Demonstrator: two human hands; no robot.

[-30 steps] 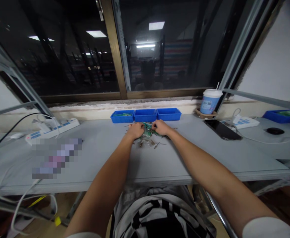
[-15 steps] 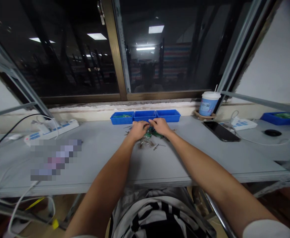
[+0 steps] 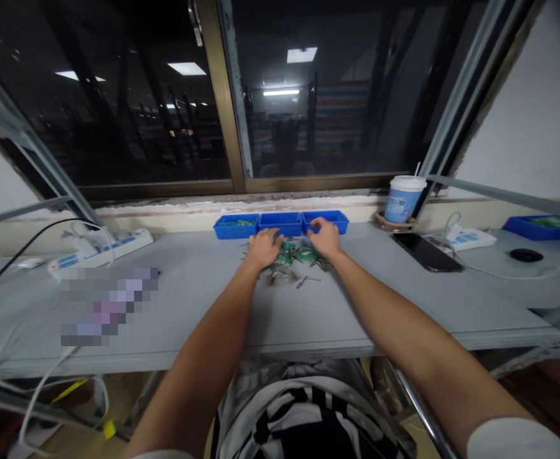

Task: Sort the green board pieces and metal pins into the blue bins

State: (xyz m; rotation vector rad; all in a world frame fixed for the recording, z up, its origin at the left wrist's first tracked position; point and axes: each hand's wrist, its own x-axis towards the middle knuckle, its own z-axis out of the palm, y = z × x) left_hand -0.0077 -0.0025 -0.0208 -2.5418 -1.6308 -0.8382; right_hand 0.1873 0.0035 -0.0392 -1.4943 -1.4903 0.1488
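Observation:
My left hand (image 3: 265, 249) rests over the left side of a small pile on the table, its fingers bent and a little apart, nothing plainly in them. Off the pile's right side, in front of the right blue bin (image 3: 340, 224), is my right hand (image 3: 326, 239), thumb and forefinger apart. Between the hands lie green pieces (image 3: 303, 254), thin metal pins resembling pop rivets (image 3: 302, 280) and crumpled clear plastic (image 3: 286, 275). Parts of the pile are hidden under my hands. The middle blue bin (image 3: 280, 223) stands behind them, and the left blue bin (image 3: 219, 231) holds green pieces.
Right of the pile lie a black phone (image 3: 427, 252) and a power strip (image 3: 474, 240), with a lidded blue cup (image 3: 404, 203) behind. On the left are another power strip (image 3: 127, 242), cables and a blurred-out object (image 3: 112, 309). A window frame (image 3: 232, 127) rises behind the table.
My hands have drawn apart from each other above the pile. The right hand has shifted right, the left slightly left, uncovering more green pieces between them.

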